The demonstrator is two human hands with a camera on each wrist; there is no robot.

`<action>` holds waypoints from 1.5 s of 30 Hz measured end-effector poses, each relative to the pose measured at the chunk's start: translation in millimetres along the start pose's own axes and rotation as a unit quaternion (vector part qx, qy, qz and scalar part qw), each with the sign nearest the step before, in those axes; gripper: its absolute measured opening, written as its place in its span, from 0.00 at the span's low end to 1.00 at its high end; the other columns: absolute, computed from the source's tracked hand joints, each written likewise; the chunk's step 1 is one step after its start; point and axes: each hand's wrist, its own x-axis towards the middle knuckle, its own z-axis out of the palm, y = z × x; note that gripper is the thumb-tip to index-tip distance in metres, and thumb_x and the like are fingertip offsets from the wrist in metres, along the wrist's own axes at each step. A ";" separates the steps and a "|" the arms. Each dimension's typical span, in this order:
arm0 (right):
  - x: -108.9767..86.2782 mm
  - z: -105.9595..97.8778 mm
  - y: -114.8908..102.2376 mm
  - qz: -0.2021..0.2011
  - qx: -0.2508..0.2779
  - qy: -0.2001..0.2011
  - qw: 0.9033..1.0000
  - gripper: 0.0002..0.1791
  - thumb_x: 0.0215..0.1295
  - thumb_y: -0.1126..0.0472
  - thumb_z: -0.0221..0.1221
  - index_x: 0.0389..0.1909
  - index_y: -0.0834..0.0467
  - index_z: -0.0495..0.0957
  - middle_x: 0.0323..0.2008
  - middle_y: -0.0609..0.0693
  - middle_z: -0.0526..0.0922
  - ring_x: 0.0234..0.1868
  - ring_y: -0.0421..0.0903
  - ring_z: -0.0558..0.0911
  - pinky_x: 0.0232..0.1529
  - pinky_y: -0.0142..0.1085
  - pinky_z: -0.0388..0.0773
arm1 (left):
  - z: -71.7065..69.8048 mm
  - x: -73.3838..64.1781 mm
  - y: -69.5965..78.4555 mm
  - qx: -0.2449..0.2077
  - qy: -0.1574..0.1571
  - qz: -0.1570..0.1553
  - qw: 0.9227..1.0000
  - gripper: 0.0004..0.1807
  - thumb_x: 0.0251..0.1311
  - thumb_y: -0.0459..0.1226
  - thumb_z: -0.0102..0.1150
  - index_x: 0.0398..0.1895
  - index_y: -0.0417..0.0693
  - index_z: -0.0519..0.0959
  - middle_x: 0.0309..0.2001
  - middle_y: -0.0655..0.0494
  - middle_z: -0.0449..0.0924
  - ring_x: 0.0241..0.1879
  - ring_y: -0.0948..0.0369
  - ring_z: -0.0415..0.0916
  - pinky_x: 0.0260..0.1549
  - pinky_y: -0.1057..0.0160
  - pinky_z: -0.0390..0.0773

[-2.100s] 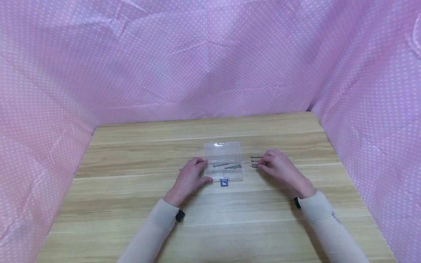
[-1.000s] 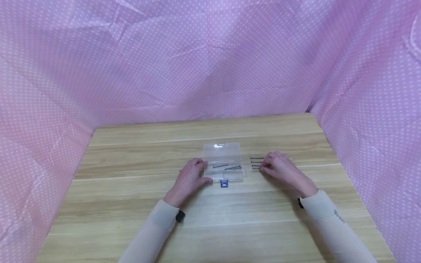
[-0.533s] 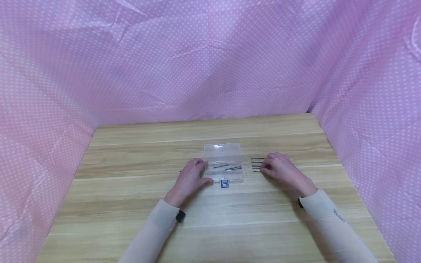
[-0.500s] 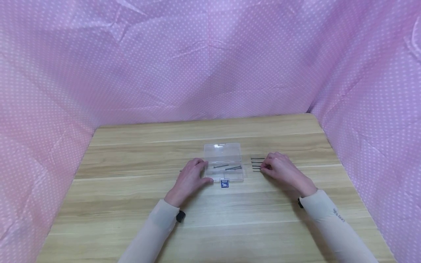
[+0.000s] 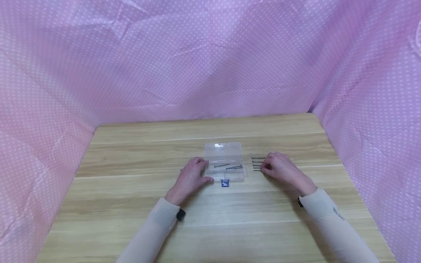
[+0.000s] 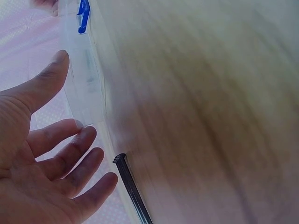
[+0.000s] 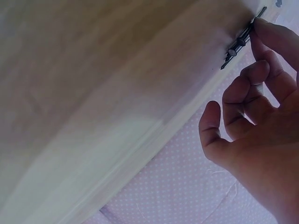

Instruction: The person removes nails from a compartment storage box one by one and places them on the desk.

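A clear plastic box (image 5: 234, 176) lies on the table with its lid (image 5: 225, 152) folded back. Several dark metal nails (image 5: 233, 167) rest inside it. My left hand (image 5: 190, 179) holds the box's left end, thumb at the front edge and index fingertip at the corner in the left wrist view. Right of the box, more nails (image 5: 258, 158) lie in a row, side by side. My right hand (image 5: 281, 170) pinches the nearest nail (image 7: 258, 14) of that row between thumb and index fingertip, on the tabletop. My palm and fingers hide the far ends of the row.
A blue latch (image 5: 225, 183) hangs at the box's front edge. Beyond my left hand lies another dark nail (image 6: 131, 186), mostly hidden in the head view. The wooden table (image 5: 230, 226) ends at a pink dotted cloth (image 5: 210, 65) behind and at the sides.
Over about two seconds my right hand has shifted slightly right and towards me, and the row's nearest nails lie more evenly spaced. My left hand and the box have stayed in place.
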 end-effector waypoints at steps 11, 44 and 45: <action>-2.5 -4.6 -0.2 0.005 0.007 0.001 1.000 0.04 0.60 0.61 0.73 0.32 0.51 0.87 0.33 0.43 0.81 0.38 0.47 0.77 0.43 0.49 0.76 | -1.4 0.1 1.7 -0.006 -0.001 0.006 1.000 0.37 0.52 0.49 0.80 0.63 0.40 0.80 0.57 0.47 0.78 0.56 0.50 0.73 0.57 0.48 0.77; 21.3 -0.5 -50.5 -0.048 0.112 0.135 0.983 0.04 0.64 0.66 0.70 0.39 0.59 0.88 0.36 0.49 0.86 0.41 0.49 0.82 0.47 0.48 0.78 | -0.4 -2.1 0.7 -0.013 0.000 -0.001 1.000 0.38 0.52 0.49 0.80 0.64 0.41 0.79 0.57 0.48 0.77 0.57 0.50 0.73 0.57 0.49 0.77; 22.2 0.9 -52.6 -0.048 0.114 0.134 0.983 0.05 0.64 0.66 0.70 0.39 0.58 0.88 0.36 0.49 0.86 0.41 0.49 0.82 0.47 0.48 0.77 | -0.2 -2.2 0.5 -0.014 0.000 0.000 1.000 0.38 0.52 0.49 0.80 0.65 0.41 0.79 0.57 0.48 0.77 0.57 0.50 0.73 0.57 0.48 0.77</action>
